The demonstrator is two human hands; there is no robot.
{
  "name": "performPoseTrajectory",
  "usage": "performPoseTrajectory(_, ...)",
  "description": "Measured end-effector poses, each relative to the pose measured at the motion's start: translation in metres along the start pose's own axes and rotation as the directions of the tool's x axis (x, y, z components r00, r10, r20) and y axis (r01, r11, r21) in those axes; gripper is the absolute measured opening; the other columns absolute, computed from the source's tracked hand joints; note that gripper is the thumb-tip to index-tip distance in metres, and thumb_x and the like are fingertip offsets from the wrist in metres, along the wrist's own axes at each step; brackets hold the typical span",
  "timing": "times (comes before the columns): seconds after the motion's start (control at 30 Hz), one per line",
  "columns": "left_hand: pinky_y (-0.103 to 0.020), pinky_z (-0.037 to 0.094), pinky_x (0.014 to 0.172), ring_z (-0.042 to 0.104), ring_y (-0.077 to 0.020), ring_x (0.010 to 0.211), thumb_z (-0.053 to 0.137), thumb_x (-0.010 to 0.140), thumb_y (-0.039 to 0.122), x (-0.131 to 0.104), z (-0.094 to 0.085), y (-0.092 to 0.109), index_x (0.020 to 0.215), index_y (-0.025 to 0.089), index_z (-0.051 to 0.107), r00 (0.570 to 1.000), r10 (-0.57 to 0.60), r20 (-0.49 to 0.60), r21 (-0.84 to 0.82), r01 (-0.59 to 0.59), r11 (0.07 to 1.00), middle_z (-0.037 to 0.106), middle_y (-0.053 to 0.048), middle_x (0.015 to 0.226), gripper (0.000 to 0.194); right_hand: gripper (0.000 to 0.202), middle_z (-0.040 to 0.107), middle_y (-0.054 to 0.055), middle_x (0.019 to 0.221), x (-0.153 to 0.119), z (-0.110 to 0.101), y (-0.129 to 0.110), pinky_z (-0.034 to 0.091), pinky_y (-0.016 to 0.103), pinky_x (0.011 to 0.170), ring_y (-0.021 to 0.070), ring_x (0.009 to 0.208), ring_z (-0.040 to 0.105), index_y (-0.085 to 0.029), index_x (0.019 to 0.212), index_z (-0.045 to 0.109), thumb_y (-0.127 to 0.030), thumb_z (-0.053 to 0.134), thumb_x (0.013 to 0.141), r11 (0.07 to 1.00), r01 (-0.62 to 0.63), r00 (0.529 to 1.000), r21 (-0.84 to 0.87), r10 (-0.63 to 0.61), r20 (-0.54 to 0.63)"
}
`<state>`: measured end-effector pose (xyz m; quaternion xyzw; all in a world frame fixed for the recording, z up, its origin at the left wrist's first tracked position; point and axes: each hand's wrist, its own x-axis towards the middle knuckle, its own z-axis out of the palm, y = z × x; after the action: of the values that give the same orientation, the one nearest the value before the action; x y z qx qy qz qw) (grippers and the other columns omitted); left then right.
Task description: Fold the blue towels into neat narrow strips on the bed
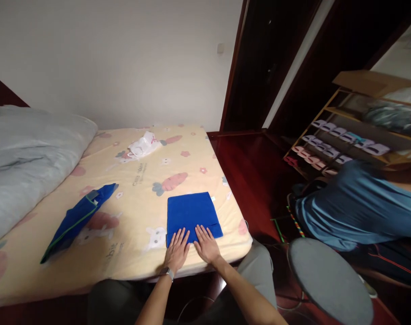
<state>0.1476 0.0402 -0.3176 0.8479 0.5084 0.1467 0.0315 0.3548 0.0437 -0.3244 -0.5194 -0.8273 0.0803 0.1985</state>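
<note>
A flat, roughly square piece of blue cloth lies on the bed near its front right corner. My left hand rests palm down at the cloth's near left corner, fingers extended. Beside it my right hand is laid flat over the near edge, its fingers spread. Neither hand grips anything. To the left, a second blue cloth item with green trim lies slanted and crumpled on the patterned sheet.
The bed also carries a white plastic bag and a grey quilt. Right of it are a round grey stool, a person in a blue shirt and a shoe rack holding slippers and a cardboard box.
</note>
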Motion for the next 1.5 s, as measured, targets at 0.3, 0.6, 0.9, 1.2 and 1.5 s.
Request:
performPoseTrajectory(0.3, -0.047, 0.031, 0.121, 0.028, -0.0234, 0.151, 0.036, 0.102, 0.046, -0.031, -0.010, -0.056, 0.160, 0.027, 0.007, 0.997, -0.026, 0.070, 0.049, 0.022, 0.999, 0.026, -0.005, 0.165, 0.067, 0.067, 0.025, 0.011, 0.162, -0.023, -0.023, 0.070, 0.028, 0.047, 0.121, 0.0273, 0.150, 0.026, -0.012, 0.160, 0.018, -0.040, 0.039, 0.103, 0.995, -0.001, 1.000, -0.098, 0.003, 0.014)
performPoseTrajectory(0.6, -0.042, 0.039, 0.119, 0.039, -0.0210, 0.146, 0.036, 0.101, 0.029, -0.047, -0.006, -0.078, 0.158, 0.028, 0.025, 0.998, -0.054, 0.023, 0.006, 0.054, 0.999, 0.036, -0.003, 0.161, 0.058, 0.079, 0.028, 0.011, 0.162, -0.033, -0.025, 0.097, 0.033, 0.048, 0.120, 0.0266, 0.150, 0.027, -0.014, 0.160, 0.019, -0.014, 0.046, 0.086, 0.997, 0.014, 1.000, -0.081, -0.015, -0.003)
performPoseTrajectory(0.9, -0.041, 0.048, 0.112, 0.054, -0.0207, 0.134, 0.042, 0.095, 0.021, -0.044, -0.002, -0.081, 0.137, 0.030, 0.056, 0.966, -0.234, -0.109, -0.227, 0.205, 0.952, 0.057, -0.003, 0.146, 0.045, 0.052, 0.061, 0.011, 0.137, -0.042, -0.025, 0.105, 0.049, 0.050, 0.107, 0.0270, 0.125, 0.058, -0.022, 0.139, 0.056, -0.012, 0.044, 0.089, 0.985, -0.075, 0.981, 0.158, 0.102, -0.167)
performPoseTrajectory(1.2, -0.046, 0.050, 0.108, 0.061, -0.0233, 0.124, 0.045, 0.096, 0.029, -0.027, -0.021, -0.072, 0.120, 0.025, 0.065, 0.913, -0.358, -0.197, -0.472, 0.232, 0.851, 0.067, -0.008, 0.129, 0.032, 0.037, 0.066, 0.013, 0.128, -0.029, -0.046, 0.103, 0.047, 0.049, 0.108, 0.0283, 0.121, 0.060, -0.021, 0.125, 0.064, -0.034, 0.041, 0.100, 0.892, -0.170, 0.958, 0.419, 0.250, -0.143)
performPoseTrajectory(1.5, -0.047, 0.055, 0.097, 0.067, -0.0275, 0.109, 0.048, 0.094, 0.042, -0.070, -0.031, -0.061, 0.114, 0.024, 0.069, 0.890, -0.447, -0.092, -0.515, 0.342, 0.786, 0.072, -0.011, 0.113, 0.033, 0.041, 0.072, 0.010, 0.115, -0.062, -0.067, 0.095, 0.051, 0.043, 0.097, 0.0284, 0.106, 0.066, -0.022, 0.118, 0.067, -0.048, 0.041, 0.100, 0.811, -0.259, 0.965, 0.524, 0.200, 0.168)
